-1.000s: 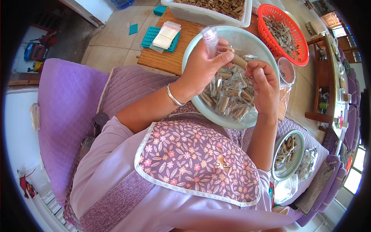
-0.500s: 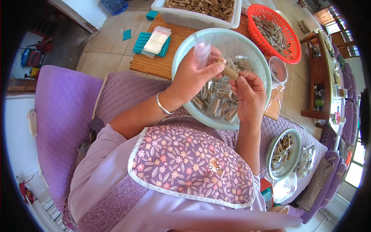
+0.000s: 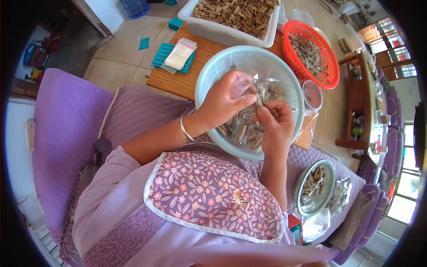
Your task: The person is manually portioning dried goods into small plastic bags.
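Observation:
Over the large pale-blue plastic basin [image 3: 205, 71], my two hands work close together. My left hand [image 3: 227, 95] is closed, with clear plastic bags [image 3: 243, 84] gathered in its palm and the thumb pressing at the fingertips. My right hand [image 3: 278, 122] pinches a small brown tube-shaped piece [image 3: 257, 104], which shows only in part between both hands; clear film appears around it. In the basin below lie many similar brown pieces [image 3: 240, 133] in clear wrappers.
A white tub [image 3: 222, 27] of brown pieces and a red basket [image 3: 336, 80] stand beyond the basin. White packets [image 3: 181, 54] rest on a teal tray [image 3: 161, 54] at left. A clear round container [image 3: 312, 95] is at right; a grey-green basket [image 3: 330, 196] sits on the quilted seat.
My hands have moved slightly lower and nearer each other. The brown piece, plainly visible before between my fingertips, is now mostly covered by fingers and clear film. The view has shifted a little.

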`<state>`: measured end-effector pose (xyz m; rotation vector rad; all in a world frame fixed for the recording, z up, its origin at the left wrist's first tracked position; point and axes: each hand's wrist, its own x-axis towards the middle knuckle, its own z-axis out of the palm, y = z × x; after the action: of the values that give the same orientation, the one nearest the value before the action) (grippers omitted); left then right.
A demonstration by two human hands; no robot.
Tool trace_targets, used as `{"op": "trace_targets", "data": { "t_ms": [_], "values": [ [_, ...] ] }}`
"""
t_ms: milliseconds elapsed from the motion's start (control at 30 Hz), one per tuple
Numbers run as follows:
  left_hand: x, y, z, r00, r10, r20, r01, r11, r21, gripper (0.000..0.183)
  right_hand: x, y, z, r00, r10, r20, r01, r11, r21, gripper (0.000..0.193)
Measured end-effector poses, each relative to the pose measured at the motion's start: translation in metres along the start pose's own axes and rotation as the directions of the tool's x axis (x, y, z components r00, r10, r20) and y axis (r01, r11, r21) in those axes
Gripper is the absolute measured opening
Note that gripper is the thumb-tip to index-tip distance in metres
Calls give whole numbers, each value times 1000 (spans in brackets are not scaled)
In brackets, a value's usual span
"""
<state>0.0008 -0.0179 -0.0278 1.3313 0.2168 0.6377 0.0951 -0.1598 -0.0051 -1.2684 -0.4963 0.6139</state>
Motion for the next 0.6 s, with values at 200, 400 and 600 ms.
{"op": "trace_targets", "data": {
  "t_ms": [200,400,600],
  "values": [
    [3,21,-15,966,59,253,-238,591,770,17,4,-17,-10,854,-509,-107,425,802,-419,30],
    [-4,28,-3,915,121,384,-400,386,831,9,13,-26,13,699,-637,326,629,328,-705,24],
    [-7,29,-10,888,241,391,-455,342,823,16,12,-24,8,673,-611,417,653,225,-724,23]
  ]
}}
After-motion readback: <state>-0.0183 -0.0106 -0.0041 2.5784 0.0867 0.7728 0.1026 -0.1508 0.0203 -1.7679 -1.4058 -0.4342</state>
